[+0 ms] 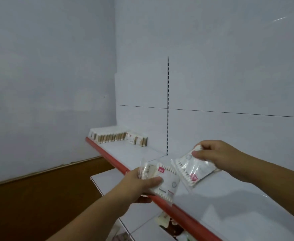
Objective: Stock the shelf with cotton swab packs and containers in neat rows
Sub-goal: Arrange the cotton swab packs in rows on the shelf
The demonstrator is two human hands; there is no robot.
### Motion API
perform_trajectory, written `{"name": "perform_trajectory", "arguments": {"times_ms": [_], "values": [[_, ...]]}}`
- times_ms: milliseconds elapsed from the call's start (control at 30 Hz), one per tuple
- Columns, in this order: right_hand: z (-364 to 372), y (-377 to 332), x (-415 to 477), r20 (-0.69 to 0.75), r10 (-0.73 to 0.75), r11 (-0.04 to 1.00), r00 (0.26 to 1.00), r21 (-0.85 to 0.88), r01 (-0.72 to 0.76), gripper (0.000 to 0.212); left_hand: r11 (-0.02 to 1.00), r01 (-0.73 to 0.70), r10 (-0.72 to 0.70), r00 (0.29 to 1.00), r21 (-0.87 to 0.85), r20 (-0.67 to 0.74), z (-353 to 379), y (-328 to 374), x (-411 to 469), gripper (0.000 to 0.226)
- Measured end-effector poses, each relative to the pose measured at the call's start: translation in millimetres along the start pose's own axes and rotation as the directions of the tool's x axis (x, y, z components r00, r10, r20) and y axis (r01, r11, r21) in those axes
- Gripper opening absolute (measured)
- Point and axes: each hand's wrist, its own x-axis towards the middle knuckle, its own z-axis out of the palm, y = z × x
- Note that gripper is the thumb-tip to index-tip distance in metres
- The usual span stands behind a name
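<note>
A white shelf with a red front edge runs from far left to near right. At its far left end stands a row of cotton swab packs, upright and side by side. My left hand grips a small stack of clear cotton swab packs over the shelf's front edge. My right hand pinches the top corner of a single cotton swab pack, which hangs tilted just above the shelf, next to the stack.
A slotted upright splits the white back panel. A lower shelf juts out under the red edge, with more packaged goods below it. A grey wall and brown skirting lie to the left.
</note>
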Motion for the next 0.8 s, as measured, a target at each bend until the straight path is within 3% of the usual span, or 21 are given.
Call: {"name": "perform_trajectory", "arguments": {"times_ms": [100, 233, 400, 533, 633, 800], "values": [[38, 3, 57, -0.054, 0.011, 0.996, 0.998, 0.086, -0.006, 0.026, 0.999, 0.022, -0.023, 1.0, -0.028, -0.019, -38, -24, 29, 0.033], [85, 16, 135, -0.175, 0.053, 0.953, 0.983, 0.302, 0.003, 0.01, 0.997, 0.067, -0.067, 0.998, -0.046, -0.005, -100, -51, 76, 0.038], [131, 28, 249, -0.236, 0.139, 0.886, 0.962, 0.463, -0.014, 0.018, 0.997, 0.077, -0.077, 0.997, -0.008, -0.009, -200, -58, 146, 0.057], [171, 46, 332, -0.254, 0.19, 0.895, 0.948, 0.441, -0.061, 0.011, 1.0, 0.025, -0.024, 0.996, 0.015, -0.083, -289, -66, 197, 0.069], [209, 60, 381, -0.252, 0.198, 0.932, 0.947, 0.347, -0.102, 0.01, 1.0, 0.014, -0.014, 0.994, -0.005, -0.109, -345, -79, 235, 0.067], [270, 81, 461, -0.34, 0.214, 0.95, 0.916, 0.29, -0.115, 0.019, 0.998, 0.0, -0.002, 1.0, -0.068, -0.027, -405, -107, 305, 0.06]]}}
